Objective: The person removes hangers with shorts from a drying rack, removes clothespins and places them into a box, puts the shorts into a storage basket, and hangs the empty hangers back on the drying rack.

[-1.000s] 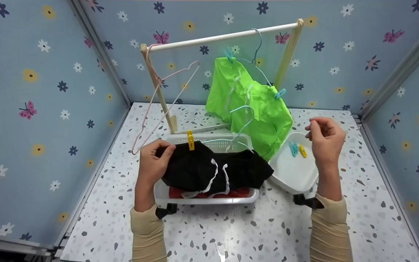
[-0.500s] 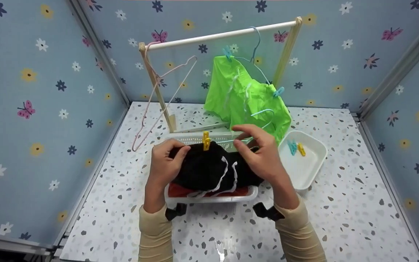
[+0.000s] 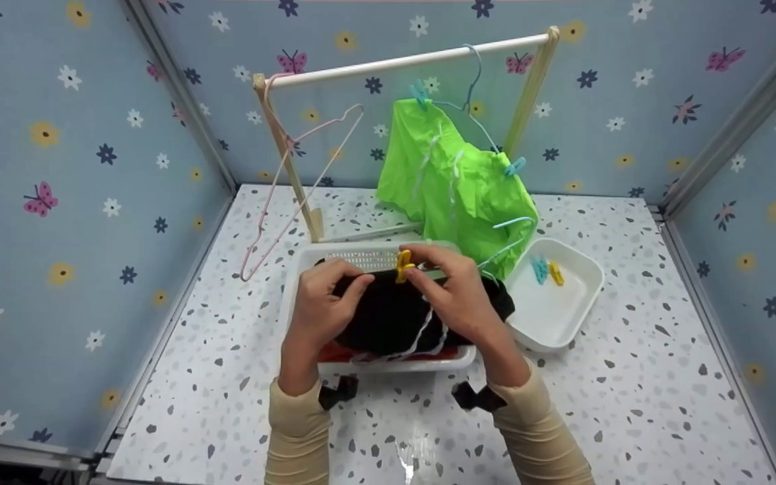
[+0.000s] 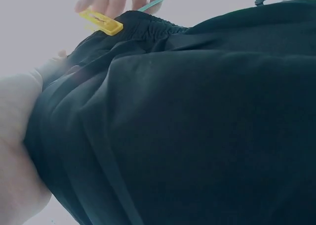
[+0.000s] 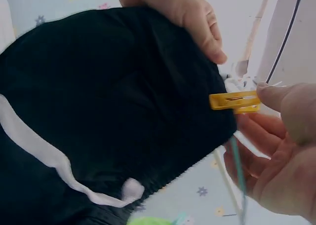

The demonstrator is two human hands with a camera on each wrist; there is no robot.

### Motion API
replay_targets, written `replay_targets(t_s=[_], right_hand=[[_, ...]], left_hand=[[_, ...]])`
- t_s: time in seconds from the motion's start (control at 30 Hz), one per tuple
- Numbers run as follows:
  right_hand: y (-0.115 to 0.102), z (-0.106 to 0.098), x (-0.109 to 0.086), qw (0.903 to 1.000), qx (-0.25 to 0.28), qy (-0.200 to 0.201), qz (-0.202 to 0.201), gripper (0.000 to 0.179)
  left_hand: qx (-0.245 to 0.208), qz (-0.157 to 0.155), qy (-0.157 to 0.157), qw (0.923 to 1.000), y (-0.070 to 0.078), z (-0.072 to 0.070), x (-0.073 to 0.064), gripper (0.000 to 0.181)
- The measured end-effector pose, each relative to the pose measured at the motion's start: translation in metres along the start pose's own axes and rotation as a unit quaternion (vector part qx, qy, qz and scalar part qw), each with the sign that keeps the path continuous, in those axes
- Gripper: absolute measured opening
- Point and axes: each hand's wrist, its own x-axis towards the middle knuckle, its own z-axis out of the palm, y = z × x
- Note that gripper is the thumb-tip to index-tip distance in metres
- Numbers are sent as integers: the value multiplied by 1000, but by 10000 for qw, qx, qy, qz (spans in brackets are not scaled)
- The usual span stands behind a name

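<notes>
Black shorts (image 3: 388, 313) with white drawstrings are held up over the white basket (image 3: 297, 269). My left hand (image 3: 326, 296) pinches their waistband at the left corner. Clipped on that edge is a yellow clothespin (image 3: 403, 265), whose handle end my right hand (image 3: 455, 289) pinches between thumb and forefinger. In the right wrist view the clothespin (image 5: 232, 101) bites the black cloth near its corner, beside a thin blue hanger (image 5: 238, 170). The hook of this blue hanger (image 3: 514, 222) sticks out to the right behind my right hand. Red cloth (image 3: 335, 353) lies in the basket.
A drying rack (image 3: 401, 62) stands behind, carrying an unladen pink hanger (image 3: 287, 145) and bright green shorts (image 3: 455, 182) clipped to a blue hanger. At the right, a white tray (image 3: 556, 323) holds blue clothespins (image 3: 539, 269) and a yellow one (image 3: 556, 273).
My right hand came over from beside the tray to the shorts and now pinches the yellow clothespin. The left hand, still gripping the waistband, moved right with the shorts and clothespin.
</notes>
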Motion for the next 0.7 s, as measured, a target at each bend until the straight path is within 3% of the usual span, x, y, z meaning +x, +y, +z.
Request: replay_targets(t_s=[0.13, 0.4, 0.57, 0.7], right_hand=[[4, 4, -2, 9995, 280, 154, -18, 17], [1, 11, -4, 9949, 729, 471, -514, 14], [9, 14, -6, 9875, 1350, 782, -230, 11], [16, 16, -10, 9742, 2024, 997, -13, 8]], left_hand=[[4, 51, -43, 10000, 0, 0, 0, 13], [-89, 31, -121, 9999, -3, 0, -6, 14], [-164, 25, -150, 9997, -9, 0, -7, 15], [-267, -3, -160, 9995, -13, 1, -8, 18]])
